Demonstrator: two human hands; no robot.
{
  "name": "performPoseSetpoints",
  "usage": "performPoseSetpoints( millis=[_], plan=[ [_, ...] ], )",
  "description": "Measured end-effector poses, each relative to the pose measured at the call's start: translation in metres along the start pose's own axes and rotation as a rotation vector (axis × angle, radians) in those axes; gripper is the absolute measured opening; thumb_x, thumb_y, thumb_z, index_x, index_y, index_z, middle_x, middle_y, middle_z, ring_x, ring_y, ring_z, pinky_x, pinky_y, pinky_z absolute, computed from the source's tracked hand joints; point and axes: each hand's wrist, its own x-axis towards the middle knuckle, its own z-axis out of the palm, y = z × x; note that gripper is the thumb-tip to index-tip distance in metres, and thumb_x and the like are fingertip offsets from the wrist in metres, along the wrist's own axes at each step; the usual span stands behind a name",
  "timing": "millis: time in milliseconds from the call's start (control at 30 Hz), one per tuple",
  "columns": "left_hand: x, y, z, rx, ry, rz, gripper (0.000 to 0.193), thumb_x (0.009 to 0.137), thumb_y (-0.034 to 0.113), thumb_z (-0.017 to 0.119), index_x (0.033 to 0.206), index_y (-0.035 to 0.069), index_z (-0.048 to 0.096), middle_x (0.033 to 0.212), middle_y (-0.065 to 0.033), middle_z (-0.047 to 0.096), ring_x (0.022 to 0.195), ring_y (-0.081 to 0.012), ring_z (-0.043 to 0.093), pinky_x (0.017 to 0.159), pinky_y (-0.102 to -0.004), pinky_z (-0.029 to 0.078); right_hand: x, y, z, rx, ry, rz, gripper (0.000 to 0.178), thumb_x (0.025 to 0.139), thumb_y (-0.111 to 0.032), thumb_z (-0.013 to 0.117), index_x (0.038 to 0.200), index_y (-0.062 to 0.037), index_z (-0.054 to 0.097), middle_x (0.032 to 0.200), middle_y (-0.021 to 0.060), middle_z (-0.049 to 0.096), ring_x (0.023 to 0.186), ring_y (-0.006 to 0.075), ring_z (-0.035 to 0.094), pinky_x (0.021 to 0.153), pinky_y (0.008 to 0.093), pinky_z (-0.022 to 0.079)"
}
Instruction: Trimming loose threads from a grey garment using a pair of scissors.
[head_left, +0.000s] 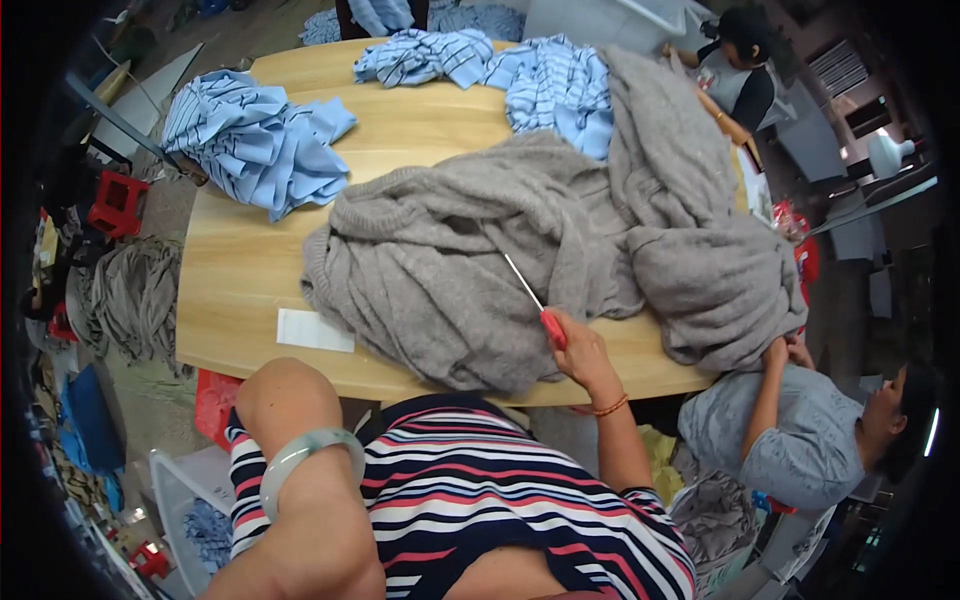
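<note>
My right hand (pixel 585 352) is closed around a red-handled tool (pixel 525 281) with a slim, straight metal shaft. Its tip points up and left over a grey knitted garment (pixel 440 270), heaped on the wooden table in front of me. From the frames I cannot tell the exact kind of tool. Bent up close to the camera, my left arm wears a pale bangle at the wrist. My left hand (pixel 315 545) shows only in part at the lower edge, its fingers hidden. A white paper slip (pixel 315 330) lies by the garment's left side.
Blue checked cloth (pixel 255 140) is piled at the table's (pixel 225 285) far left, with more at the back. A co-worker (pixel 790 420) at the right handles a grey bundle (pixel 715 290); another person (pixel 740 75) sits farther back. Bins of cloth flank me.
</note>
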Motion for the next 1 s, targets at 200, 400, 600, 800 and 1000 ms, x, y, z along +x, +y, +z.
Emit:
performPoseSetpoints(
  millis=[200, 400, 600, 800, 1000],
  plan=[
    [-0.106, -0.026, -0.059, 0.455, -0.136, -0.621, 0.034, 0.09, 0.029, 0.054, 0.114, 0.005, 0.057, 0.1, -0.0082, 0.06, 0.091, -0.0195, 0.057, 0.078, -0.0352, 0.046, 0.017, 0.005, 0.002, 0.108, -0.033, -0.032, 0.039, 0.083, -0.013, 0.062, 0.121, -0.0106, 0.054, 0.108, 0.0188, 0.063, 0.099, 0.0387, 0.06, 0.083, 0.0422, 0.049],
    [-0.365, -0.021, -0.231, 1.248, -0.963, -1.543, 0.06, 0.074, 0.026, 0.077, 0.122, -0.001, 0.054, 0.103, -0.0151, 0.062, 0.094, -0.0235, 0.06, 0.079, -0.0348, 0.048, 0.051, 0.02, 0.016, 0.266, -0.14, -0.079, 0.04, 0.083, -0.012, 0.063, 0.122, -0.0048, 0.055, 0.113, 0.019, 0.061, 0.104, 0.0355, 0.058, 0.09, 0.0363, 0.046],
    [-0.339, -0.058, -0.219, 0.87, -1.059, -2.13, 0.047, 0.069, 0.028, 0.077, 0.107, 0.003, 0.064, 0.085, -0.0151, 0.067, 0.085, -0.031, 0.065, 0.079, -0.0393, 0.05, 0.116, 0.099, -0.036, -0.005, 0.071, -0.07, 0.048, 0.083, -0.015, 0.065, 0.128, -0.0066, 0.052, 0.123, 0.0186, 0.056, 0.112, 0.0342, 0.054, 0.097, 0.0368, 0.043],
    [-0.338, -0.047, -0.228, 0.761, -1.318, -1.851, 0.034, 0.072, 0.025, 0.074, 0.096, 0.003, 0.067, 0.086, -0.0187, 0.067, 0.085, -0.0361, 0.064, 0.08, -0.0415, 0.049, 0.156, 0.091, -0.083, -0.318, 0.39, -0.059, 0.047, 0.085, -0.015, 0.063, 0.131, -0.0104, 0.05, 0.127, 0.0208, 0.053, 0.115, 0.039, 0.052, 0.096, 0.0396, 0.044],
    [-0.26, -0.011, -0.199, 0.206, -0.997, -2.148, 0.022, 0.08, 0.019, 0.07, 0.088, 0.001, 0.061, 0.079, -0.0045, 0.061, 0.073, -0.0113, 0.056, 0.066, -0.026, 0.045, 0.088, 0.04, -0.057, -0.063, -0.041, 0.03, 0.046, 0.086, -0.018, 0.062, 0.129, -0.0098, 0.049, 0.118, 0.0216, 0.058, 0.108, 0.0402, 0.056, 0.09, 0.0423, 0.046]
  ],
)
